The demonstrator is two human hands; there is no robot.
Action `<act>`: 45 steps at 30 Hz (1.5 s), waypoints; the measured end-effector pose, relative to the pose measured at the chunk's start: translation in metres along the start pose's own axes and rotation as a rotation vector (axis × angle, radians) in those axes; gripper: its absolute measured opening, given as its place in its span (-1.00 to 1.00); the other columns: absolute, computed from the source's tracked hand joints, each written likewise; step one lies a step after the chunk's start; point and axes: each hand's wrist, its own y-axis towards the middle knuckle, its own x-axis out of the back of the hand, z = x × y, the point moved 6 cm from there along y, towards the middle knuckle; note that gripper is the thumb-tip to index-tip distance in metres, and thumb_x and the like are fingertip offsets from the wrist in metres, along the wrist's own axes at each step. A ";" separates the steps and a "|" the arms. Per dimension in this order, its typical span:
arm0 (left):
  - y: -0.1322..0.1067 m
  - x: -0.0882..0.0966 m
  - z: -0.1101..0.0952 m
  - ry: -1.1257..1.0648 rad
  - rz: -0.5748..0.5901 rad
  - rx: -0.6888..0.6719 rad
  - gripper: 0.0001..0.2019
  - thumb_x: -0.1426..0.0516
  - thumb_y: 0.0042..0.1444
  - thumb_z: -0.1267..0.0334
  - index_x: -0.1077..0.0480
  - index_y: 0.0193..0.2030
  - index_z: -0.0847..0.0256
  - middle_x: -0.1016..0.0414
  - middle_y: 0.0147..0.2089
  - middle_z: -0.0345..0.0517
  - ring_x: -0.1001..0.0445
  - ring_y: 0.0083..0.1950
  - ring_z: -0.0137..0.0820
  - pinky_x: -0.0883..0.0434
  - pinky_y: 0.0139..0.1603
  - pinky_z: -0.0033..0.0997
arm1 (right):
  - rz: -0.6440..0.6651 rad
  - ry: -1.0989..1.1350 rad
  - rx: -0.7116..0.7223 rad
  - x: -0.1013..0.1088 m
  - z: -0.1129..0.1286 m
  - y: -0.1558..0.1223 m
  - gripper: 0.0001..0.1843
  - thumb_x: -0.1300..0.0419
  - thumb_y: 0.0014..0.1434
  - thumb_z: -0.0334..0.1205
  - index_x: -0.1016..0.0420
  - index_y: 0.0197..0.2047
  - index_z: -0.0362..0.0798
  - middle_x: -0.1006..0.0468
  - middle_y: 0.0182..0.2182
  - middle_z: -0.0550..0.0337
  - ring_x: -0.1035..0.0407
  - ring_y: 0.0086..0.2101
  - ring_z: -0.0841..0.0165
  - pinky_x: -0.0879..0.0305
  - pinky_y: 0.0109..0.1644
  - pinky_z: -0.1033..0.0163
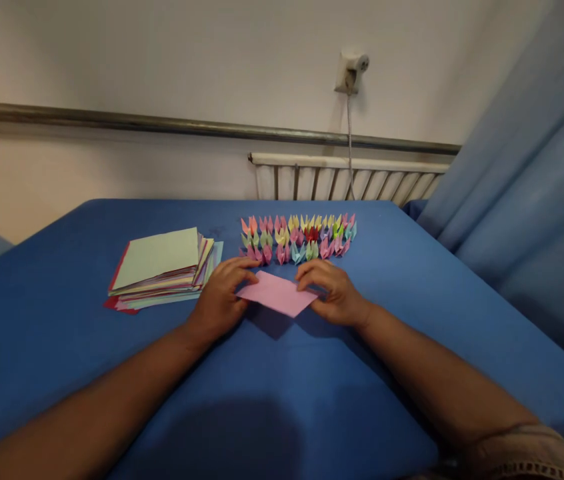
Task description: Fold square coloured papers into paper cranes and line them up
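A pink sheet of paper (278, 295) is held up between both hands, a little above the blue table (282, 373), with its shadow beneath. My left hand (223, 297) pinches its left corner between thumb and fingers. On the opposite side, my right hand (335, 291) grips the right corner the same way. Just beyond the hands stand several small folded paper cranes (297, 237) in rows, in pink, yellow, green, red and blue. Close to my left hand lies a stack of coloured paper (162, 260), a pale green sheet on top.
Behind the table runs a metal rail (162, 125) along the wall, above a white radiator (307, 179). A cable hangs from a wall socket (349, 72). Blue curtains (527, 153) hang along the right side.
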 end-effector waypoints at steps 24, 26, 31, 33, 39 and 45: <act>-0.012 -0.014 -0.029 0.265 0.143 -0.288 -0.78 -0.08 0.09 0.49 -0.46 -0.17 0.17 -0.50 0.09 -0.05 -0.28 0.24 -0.13 -0.17 0.23 0.08 | 0.381 -0.654 0.107 -0.029 0.005 -0.009 -0.76 -0.07 0.20 -0.39 -0.41 -0.06 -0.09 -0.47 -0.02 -0.01 -0.29 -0.06 0.21 -0.09 0.03 0.07; -0.014 -0.022 -0.023 0.236 0.235 -0.235 -0.75 -0.09 0.07 0.48 -0.45 -0.12 0.18 -0.51 0.07 -0.05 -0.32 0.20 -0.14 -0.20 0.21 0.04 | 0.489 -0.630 0.018 -0.034 -0.003 -0.012 -0.72 -0.13 0.14 -0.35 -0.40 -0.05 -0.13 -0.48 -0.08 -0.03 -0.29 -0.11 0.19 -0.12 -0.01 0.09; -0.018 -0.033 -0.004 0.125 0.339 -0.080 -0.72 -0.13 -0.02 0.47 -0.44 -0.15 0.16 -0.50 0.06 -0.07 -0.34 0.19 -0.17 -0.24 0.20 -0.04 | 0.535 -0.460 -0.112 -0.035 -0.020 -0.018 -0.79 -0.13 0.06 -0.36 -0.41 -0.18 -0.11 -0.46 -0.23 0.06 -0.29 -0.23 0.27 -0.19 -0.10 0.18; -0.017 -0.035 0.003 0.071 0.350 -0.019 -0.78 -0.13 -0.04 0.46 -0.44 -0.23 0.17 -0.51 0.04 -0.05 -0.36 0.17 -0.20 -0.27 0.18 -0.09 | 0.504 -0.405 -0.141 -0.033 -0.023 -0.018 -0.80 -0.12 0.03 -0.39 -0.40 -0.22 -0.10 -0.44 -0.26 0.09 -0.28 -0.24 0.29 -0.20 -0.12 0.20; -0.009 -0.033 0.017 -0.054 0.377 0.110 -0.81 -0.15 0.09 0.12 -0.43 -0.41 0.19 -0.52 0.03 -0.03 -0.40 0.12 -0.21 -0.33 0.15 -0.15 | 0.458 -0.248 -0.183 -0.028 -0.033 -0.017 -0.94 -0.18 0.06 -0.33 -0.40 -0.33 -0.07 -0.41 -0.30 0.16 -0.28 -0.28 0.33 -0.23 -0.13 0.22; -0.005 -0.031 0.026 -0.036 0.356 0.150 -0.66 -0.09 0.15 0.00 -0.50 -0.12 0.18 -0.54 -0.03 -0.02 -0.43 0.08 -0.19 -0.33 0.13 -0.18 | 0.427 -0.213 -0.323 -0.021 -0.055 -0.020 -0.89 -0.19 0.11 -0.34 -0.39 -0.45 -0.09 -0.40 -0.35 0.21 -0.29 -0.31 0.40 -0.23 -0.17 0.28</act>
